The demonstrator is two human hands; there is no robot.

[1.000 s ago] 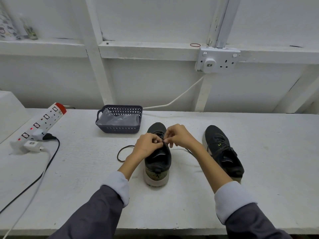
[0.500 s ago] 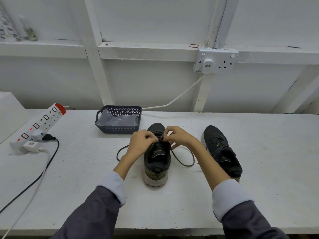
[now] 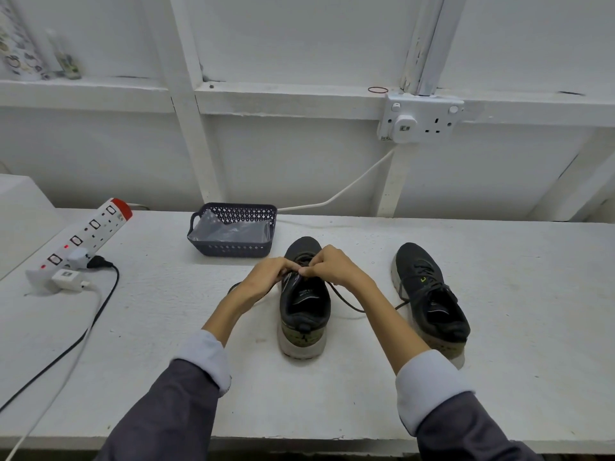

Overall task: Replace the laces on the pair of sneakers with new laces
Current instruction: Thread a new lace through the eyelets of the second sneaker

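Two black sneakers stand on the white table, heels toward me. The middle sneaker has a black lace trailing off its right side onto the table. My left hand and my right hand meet over its upper eyelets, fingers curled and pinching the lace there. The fingertips hide the eyelets. A loop of lace shows left of my left wrist. The right sneaker is laced and stands apart from both hands.
A dark plastic basket with a clear plastic bag inside stands behind the middle sneaker. A white power strip with plugs and cables lies at the left. A wall socket is mounted behind, with a white cable running down.
Both hands stay pinched together over the middle sneaker's eyelets. The lace loop on the sneaker's right side has been drawn out and lies further across the table.
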